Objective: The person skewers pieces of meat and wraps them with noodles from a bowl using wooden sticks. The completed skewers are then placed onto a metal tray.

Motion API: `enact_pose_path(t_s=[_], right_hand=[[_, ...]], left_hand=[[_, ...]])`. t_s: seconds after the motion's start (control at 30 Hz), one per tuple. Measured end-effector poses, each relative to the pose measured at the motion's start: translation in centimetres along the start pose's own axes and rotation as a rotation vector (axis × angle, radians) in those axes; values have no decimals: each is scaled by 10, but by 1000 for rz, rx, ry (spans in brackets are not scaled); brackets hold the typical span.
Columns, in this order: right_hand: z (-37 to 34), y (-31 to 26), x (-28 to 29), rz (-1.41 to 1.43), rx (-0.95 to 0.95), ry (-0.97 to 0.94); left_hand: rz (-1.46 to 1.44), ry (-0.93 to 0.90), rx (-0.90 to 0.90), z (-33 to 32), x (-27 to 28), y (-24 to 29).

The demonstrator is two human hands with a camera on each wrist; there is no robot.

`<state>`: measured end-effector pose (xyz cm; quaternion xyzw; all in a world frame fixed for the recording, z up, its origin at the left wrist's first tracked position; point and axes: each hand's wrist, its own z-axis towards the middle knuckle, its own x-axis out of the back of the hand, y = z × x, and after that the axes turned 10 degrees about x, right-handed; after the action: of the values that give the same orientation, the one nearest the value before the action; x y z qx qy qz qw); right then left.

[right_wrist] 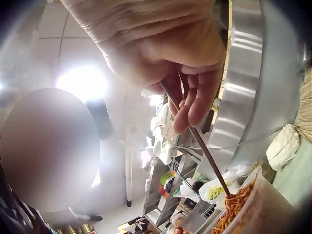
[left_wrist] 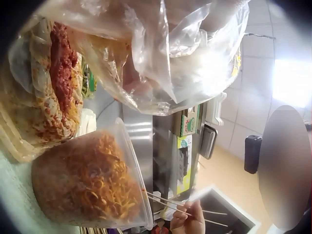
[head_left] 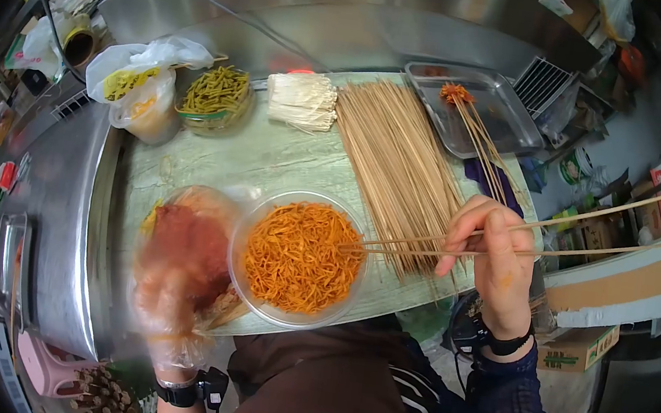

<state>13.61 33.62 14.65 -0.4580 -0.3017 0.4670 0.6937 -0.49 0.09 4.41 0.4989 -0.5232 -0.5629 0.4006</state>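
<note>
Head view, clock directions taken from the tub of orange shreds: one pale green worktop (head_left: 223, 149) carries everything counted here. Largest on it is one spread of bare skewers (head_left: 392, 165), too many to number, between one and two o'clock. Farther out on that same line sits one clear tray (head_left: 506, 133). One round clear tub (head_left: 238, 269), filled with orange shreds (head_left: 304, 261), stands near the worktop's front edge. At nine o'clock, just beside it, is one clear plastic container (left_wrist: 27, 105) with one red mass (left_wrist: 62, 66) inside. One bagged tub (head_left: 150, 108) lies at ten o'clock, one bowl of green stalks (head_left: 217, 96) at eleven, and one bundle of white enoki (head_left: 302, 101) at twelve.

Two hands are at work. The left hand (head_left: 166, 294), in one clear plastic glove, is at eight o'clock over the container; blur hides its fingers, so whether they hold anything cannot be told. The bare right hand (head_left: 496, 254), at three o'clock, has its fingers bent around two chopsticks (head_left: 607, 208), their tips in the shreds. Smallest, a few loaded skewers (head_left: 459, 95), crowded past counting, lean on the tray.
</note>
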Motion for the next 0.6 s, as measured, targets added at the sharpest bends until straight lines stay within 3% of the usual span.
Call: enact_pose_path(t_s=[0.07, 0.13, 0.2, 0.27, 0.6], right_hand=[[3, 3, 0, 30, 47, 43], [6, 8, 1, 73, 91, 83], [10, 11, 1, 117, 116, 104], [13, 11, -1, 158, 125, 128], [18, 6, -36, 185, 270, 151]], left_hand=[[-95, 8, 44, -4, -9, 8], [331, 114, -250, -2, -6, 0], [311, 92, -251, -4, -9, 2], [-156, -60, 34, -12, -24, 20], [-446, -252, 440, -15, -60, 36]])
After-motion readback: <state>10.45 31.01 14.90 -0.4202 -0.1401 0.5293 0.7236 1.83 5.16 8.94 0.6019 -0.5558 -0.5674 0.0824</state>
